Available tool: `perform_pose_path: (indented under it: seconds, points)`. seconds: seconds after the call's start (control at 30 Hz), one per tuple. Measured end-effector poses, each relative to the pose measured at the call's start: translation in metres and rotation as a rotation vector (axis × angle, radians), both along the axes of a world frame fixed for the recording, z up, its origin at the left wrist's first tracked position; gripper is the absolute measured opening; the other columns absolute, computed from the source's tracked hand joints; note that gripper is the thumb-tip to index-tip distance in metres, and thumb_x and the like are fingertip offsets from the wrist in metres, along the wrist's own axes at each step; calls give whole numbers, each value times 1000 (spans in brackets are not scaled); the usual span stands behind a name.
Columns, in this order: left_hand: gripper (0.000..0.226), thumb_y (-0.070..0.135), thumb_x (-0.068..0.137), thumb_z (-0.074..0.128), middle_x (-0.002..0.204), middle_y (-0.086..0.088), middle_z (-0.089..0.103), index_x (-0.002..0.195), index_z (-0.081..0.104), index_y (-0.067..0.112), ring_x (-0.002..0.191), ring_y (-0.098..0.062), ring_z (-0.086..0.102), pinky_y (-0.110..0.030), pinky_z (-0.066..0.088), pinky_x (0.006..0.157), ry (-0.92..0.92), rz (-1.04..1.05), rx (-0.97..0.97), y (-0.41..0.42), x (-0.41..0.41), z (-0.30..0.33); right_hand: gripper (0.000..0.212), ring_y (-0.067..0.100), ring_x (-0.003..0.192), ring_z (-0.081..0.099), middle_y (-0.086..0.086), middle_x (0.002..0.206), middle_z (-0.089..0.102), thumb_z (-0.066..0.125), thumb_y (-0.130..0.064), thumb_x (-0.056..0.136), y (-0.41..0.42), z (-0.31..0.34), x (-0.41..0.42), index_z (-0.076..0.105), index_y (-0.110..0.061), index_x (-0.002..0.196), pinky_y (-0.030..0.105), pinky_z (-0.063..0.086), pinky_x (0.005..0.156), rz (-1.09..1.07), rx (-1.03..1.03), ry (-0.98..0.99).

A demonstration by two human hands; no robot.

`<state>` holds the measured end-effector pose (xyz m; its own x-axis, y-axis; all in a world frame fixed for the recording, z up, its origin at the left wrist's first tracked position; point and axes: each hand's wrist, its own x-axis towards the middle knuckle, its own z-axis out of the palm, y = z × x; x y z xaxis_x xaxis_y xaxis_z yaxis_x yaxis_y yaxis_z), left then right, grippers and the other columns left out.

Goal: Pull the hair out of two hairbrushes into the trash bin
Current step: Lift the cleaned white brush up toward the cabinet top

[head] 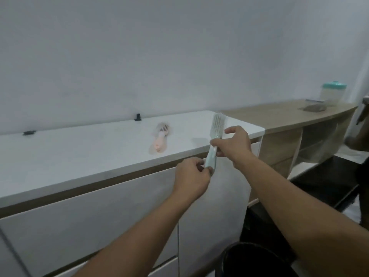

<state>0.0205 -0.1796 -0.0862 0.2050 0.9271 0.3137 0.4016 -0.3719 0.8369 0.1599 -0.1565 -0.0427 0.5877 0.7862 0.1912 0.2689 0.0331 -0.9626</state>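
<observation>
**Things Around the Room**

A long white counter (79,148) is seen against a plain white wall (159,47). White cupboard doors (99,212) are seen under the counter, with a brown strip along the top of them. Two small black clips (137,117) are found where the counter meets the wall, one far to the left and one near the middle. A wooden shelf (279,116) is placed to the right of the counter. A clear tub with a green lid (332,93) is set at its far end, and a small flat box (314,106) is laid just beside it. Open cubbies (317,144) are seen below the wooden top.
</observation>
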Motion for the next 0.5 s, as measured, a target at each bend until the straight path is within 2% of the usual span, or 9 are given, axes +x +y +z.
perform_pose_path:
  seconds: [0.1,0.17,0.23,0.33,0.43,0.5]
  points:
    - [25,25,83,66,93,-6,76,103,74,11,85,-21,69,-27,51,78,79,109,179,17,-20,23,52,28,67,74,15,109,66,80,-12,63,26,18,-11,54,-17,108,34,62,59,5,-35,-56]
    - [24,26,84,64,94,-4,75,103,73,13,88,-22,66,-29,48,81,109,188,322,29,-35,37,55,27,68,74,16,109,67,79,-12,65,43,27,-18,55,-12,115,34,63,62,26,-81,-96]
    - [24,25,85,62,96,-2,72,103,72,14,93,-23,63,-31,46,84,127,260,403,45,-50,48,50,27,71,74,14,103,68,78,-11,67,57,35,-26,57,-9,113,36,63,66,42,-123,-158]
    - [33,32,85,62,106,-4,67,112,68,15,106,-22,57,-31,42,89,189,301,313,72,-73,57,24,29,72,75,10,84,63,75,-8,71,76,42,-35,57,-9,86,40,63,69,50,-195,-256]
    - [52,46,81,63,119,-6,62,124,61,17,116,-24,53,-35,41,97,281,241,179,92,-87,53,24,28,71,75,12,83,69,76,-13,67,93,43,-41,65,-3,87,29,60,54,54,-283,-398]
    - [62,52,79,64,129,-7,57,131,56,19,123,-25,49,-37,40,103,294,182,110,98,-89,47,30,29,79,73,13,86,72,76,-16,63,105,41,-42,69,-3,89,26,54,51,56,-316,-470]
